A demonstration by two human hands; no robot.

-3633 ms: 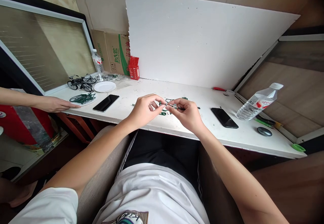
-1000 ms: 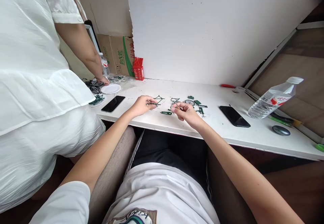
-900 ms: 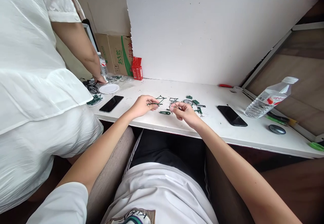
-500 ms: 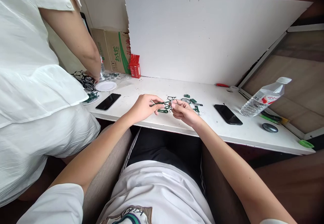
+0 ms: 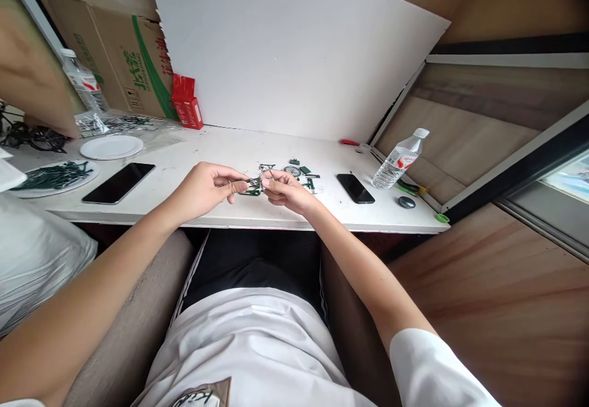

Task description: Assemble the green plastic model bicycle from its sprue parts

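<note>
My left hand is closed, thumb and fingers pinching a small green and silver model bicycle frame above the white table. Against the same part, from the other side, my right hand pinches with thumb and forefinger. What exactly sits between the right fingertips is too small to make out. Just below the hands lies a green chain-guard-like piece, partly covered by fingers. Beyond the right hand rest a small spoked wheel, a green block, a green flat piece and a green forked part.
On the left are a phone, a plate of green parts, a white plate and a co-worker's blurred arm. A red box stands behind. Another phone and a water bottle are right.
The view has turned to the right, so the table's things appear farther left. The co-worker's arm is now blurred at the left edge. Both my hands keep their pinch on the small part.
</note>
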